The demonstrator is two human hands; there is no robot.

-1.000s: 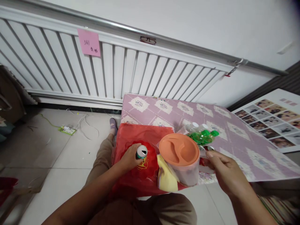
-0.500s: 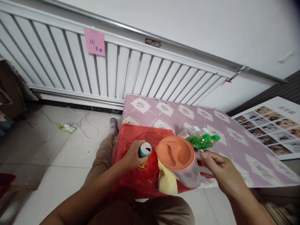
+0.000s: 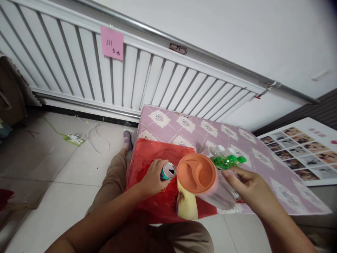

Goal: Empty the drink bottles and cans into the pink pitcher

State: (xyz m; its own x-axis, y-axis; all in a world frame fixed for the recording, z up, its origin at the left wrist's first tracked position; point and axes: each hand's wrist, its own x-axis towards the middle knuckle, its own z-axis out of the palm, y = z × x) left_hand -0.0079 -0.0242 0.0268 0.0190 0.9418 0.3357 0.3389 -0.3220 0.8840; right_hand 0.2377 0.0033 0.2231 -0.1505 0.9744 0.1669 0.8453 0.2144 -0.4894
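Observation:
My left hand (image 3: 154,178) is wrapped round an opened drink can (image 3: 168,171), teal-sided with a silver top, tilted toward the right. Close to the can is a clear plastic pitcher (image 3: 221,196) with an orange lid (image 3: 197,173); it leans, its lid end toward the left. My right hand (image 3: 243,181) grips the pitcher on its handle side, the handle mostly hidden by the fingers. Beneath the pitcher lies a yellow cloth (image 3: 187,205), on a shiny red sheet (image 3: 155,149) that covers the near left end of the table.
Several clear bottles with green parts (image 3: 229,161) lie behind the pitcher on the purple patterned tablecloth (image 3: 171,128). A white radiator (image 3: 155,77) with a pink note (image 3: 112,43) runs along the wall. On the floor, a power strip (image 3: 74,140) trails cables. A photo board (image 3: 313,131) stands at right.
The can has shifted right, up against the pitcher's lid, and tilts more. The pitcher leans further, its base swung out to the right. Both hands still hold on; the view has turned slightly.

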